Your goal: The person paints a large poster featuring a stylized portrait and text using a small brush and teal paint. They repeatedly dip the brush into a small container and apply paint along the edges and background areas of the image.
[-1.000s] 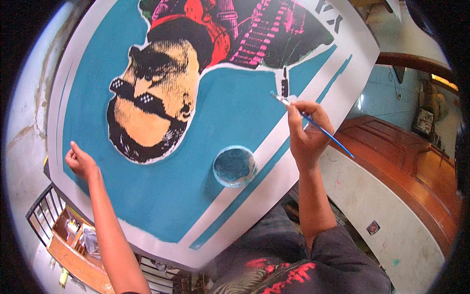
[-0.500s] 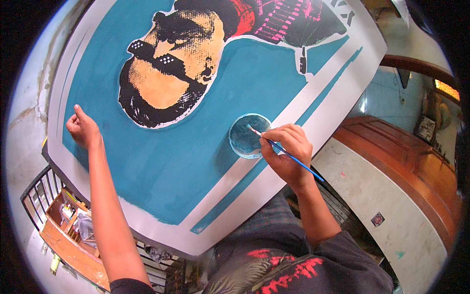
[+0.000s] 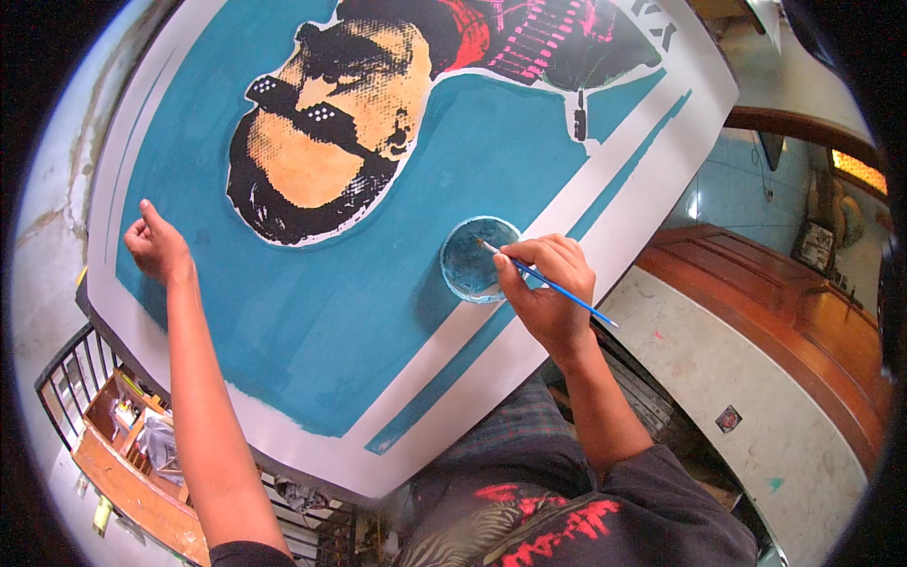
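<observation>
Right hand (image 3: 551,288) pinching the slim blue paintbrush (image 3: 597,314), tip inside the round paint tub (image 3: 470,299), parked on the portrait painting (image 3: 283,326) itself, presumably for easy reach! Left hand (image 3: 157,248) half-curled near the left border; grip unclear.

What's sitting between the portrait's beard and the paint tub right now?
In the head view, past the beard's thin white outline, only teal background runs to the paint tub; no object lies there.
</observation>
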### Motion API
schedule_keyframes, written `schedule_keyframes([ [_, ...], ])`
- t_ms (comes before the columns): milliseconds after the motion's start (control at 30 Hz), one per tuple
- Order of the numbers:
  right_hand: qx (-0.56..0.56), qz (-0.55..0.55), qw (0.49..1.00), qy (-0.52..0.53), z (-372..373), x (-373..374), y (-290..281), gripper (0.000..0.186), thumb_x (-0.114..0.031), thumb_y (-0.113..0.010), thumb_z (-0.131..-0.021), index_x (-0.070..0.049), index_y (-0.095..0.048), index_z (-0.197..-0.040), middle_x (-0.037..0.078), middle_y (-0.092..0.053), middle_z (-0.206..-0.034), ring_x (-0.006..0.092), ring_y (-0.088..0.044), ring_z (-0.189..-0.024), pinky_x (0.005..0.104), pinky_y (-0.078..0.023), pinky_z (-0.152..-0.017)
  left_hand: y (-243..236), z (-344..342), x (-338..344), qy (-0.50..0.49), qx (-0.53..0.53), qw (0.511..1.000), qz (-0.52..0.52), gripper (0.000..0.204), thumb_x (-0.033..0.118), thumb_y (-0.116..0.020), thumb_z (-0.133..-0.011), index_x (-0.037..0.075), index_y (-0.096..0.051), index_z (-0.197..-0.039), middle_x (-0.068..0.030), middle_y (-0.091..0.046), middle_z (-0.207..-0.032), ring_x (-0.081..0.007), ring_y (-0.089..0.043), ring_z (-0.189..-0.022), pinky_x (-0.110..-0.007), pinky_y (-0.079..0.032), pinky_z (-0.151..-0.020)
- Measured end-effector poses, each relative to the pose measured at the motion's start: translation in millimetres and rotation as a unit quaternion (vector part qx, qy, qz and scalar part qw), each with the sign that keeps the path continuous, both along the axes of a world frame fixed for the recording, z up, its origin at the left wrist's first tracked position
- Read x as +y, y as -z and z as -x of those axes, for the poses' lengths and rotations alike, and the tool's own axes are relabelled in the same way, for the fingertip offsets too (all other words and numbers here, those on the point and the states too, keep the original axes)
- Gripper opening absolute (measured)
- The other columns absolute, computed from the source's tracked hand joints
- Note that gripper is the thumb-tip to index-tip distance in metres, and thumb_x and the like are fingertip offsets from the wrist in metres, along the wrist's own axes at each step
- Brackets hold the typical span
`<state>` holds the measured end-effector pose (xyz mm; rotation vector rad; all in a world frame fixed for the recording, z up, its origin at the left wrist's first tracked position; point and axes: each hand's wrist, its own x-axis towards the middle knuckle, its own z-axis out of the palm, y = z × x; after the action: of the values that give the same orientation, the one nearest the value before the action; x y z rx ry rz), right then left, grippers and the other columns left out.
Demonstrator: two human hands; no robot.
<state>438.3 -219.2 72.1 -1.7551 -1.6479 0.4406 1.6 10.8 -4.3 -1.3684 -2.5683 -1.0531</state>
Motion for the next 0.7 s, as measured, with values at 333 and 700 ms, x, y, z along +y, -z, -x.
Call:
schedule_keyframes([
  [333,0.23,-0.043,0.953,0.19,-45.5,3.6,6.9,0.007,-0.003,-0.063,-0.09,0.004,-0.065,-0.09,0.01,-0.069,-0.085,0.0142,-0.066,-0.081,0.0265,-0.052,-0.073,6.2,3.9,-1.0,0.008,0.007,1.0,0.0,0.055,0.056,-0.059,-0.09,0.001,-0.06,-0.093,-0.0121,-0.065,-0.085,-0.0257,-0.062,-0.076,-0.039,-0.049,-0.07],
  [700,0.202,-0.11,0.963,0.142,-108.9,83.4,21.1,0.004,-0.002,-0.067,-0.082,0.0,-0.069,-0.085,0.01,-0.071,-0.077,0.0156,-0.07,-0.072,0.0277,-0.054,-0.067,6.0,5.6,-2.2,0.002,0.028,1.0,0.004,0.053,0.054,-0.06,-0.091,0.002,-0.06,-0.092,-0.01,-0.062,-0.082,-0.0231,-0.059,-0.073,-0.038,-0.048,-0.068],
])
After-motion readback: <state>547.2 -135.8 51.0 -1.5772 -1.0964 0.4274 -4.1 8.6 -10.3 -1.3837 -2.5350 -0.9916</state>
